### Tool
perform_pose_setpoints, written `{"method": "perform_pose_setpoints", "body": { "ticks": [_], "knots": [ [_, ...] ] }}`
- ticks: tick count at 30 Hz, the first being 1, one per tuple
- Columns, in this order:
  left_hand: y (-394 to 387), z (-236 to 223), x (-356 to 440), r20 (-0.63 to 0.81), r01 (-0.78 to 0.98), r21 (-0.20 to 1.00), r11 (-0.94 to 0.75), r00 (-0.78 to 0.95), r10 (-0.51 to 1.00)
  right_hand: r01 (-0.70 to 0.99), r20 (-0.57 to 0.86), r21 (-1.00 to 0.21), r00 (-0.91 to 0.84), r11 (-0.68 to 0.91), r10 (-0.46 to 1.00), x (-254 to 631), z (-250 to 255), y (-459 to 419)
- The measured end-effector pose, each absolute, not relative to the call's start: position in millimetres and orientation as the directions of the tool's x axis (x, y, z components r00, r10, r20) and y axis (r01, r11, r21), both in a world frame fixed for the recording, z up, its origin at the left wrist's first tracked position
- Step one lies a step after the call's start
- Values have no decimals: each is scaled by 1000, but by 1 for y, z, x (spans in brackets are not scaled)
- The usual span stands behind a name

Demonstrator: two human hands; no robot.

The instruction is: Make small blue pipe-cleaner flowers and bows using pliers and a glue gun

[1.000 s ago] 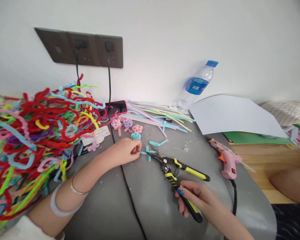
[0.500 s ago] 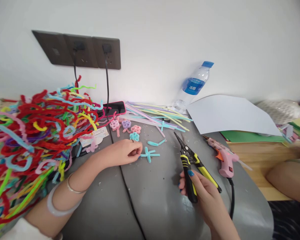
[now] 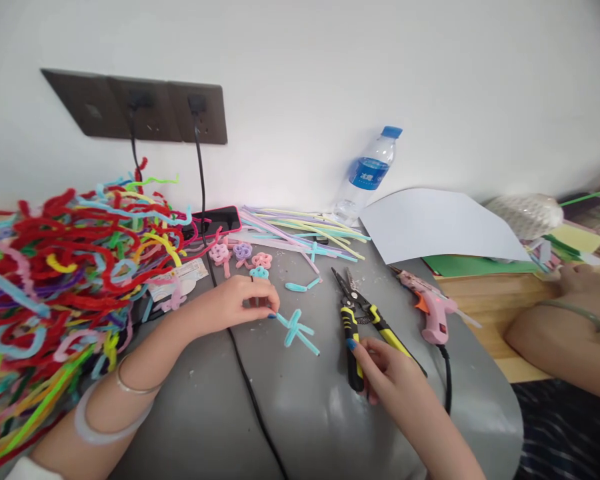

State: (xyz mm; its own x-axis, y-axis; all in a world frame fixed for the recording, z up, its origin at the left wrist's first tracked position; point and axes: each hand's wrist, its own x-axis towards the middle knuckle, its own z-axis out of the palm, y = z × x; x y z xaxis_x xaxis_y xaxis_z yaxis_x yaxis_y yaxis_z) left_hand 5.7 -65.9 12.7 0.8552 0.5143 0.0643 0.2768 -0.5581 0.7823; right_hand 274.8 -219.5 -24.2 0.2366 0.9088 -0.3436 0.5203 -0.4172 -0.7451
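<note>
My left hand (image 3: 253,300) pinches one end of a turquoise pipe-cleaner cross (image 3: 294,327) between thumb and fingertip, the other arms lying over the grey table. My right hand (image 3: 383,370) is closed round one handle of the black-and-yellow pliers (image 3: 353,313), whose jaws and handles stand apart and point away from me. Beyond my left hand sit small pipe-cleaner flowers: a turquoise one (image 3: 259,273), a pink one (image 3: 263,261) and a purple one (image 3: 242,251). A bent turquoise piece (image 3: 296,287) lies between the hands.
A tangled heap of colourful pipe cleaners (image 3: 95,247) fills the left. Straight pipe cleaners (image 3: 300,227), a phone (image 3: 220,221) and a leaning bottle (image 3: 370,172) are at the wall. A pink glue gun (image 3: 435,313) lies right, near another person's arm (image 3: 555,333). A black cable (image 3: 247,380) crosses the table.
The turquoise cross has turned, with my left fingers now pinching its end. The pliers have come down towards the table, and my right hand's grip has loosened. The view has shifted slightly.
</note>
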Motion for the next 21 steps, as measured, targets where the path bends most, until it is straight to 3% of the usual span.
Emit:
{"method": "perform_pose_setpoints", "body": {
  "ticks": [4,9,16,21],
  "knots": [
    [-69,15,9,37,273,814,-512,856,516,623,-126,-741,236,-250,963,283,-11,-221],
    [-72,16,12,65,214,871,-443,842,535,482,124,-874,99,61,987,256,0,-212],
    [-71,14,10,109,103,938,-332,819,563,321,254,-924,103,210,962,227,-6,-207],
    [-69,14,8,110,103,924,-369,851,513,405,326,-868,32,286,945,229,2,-206]
  ]
}}
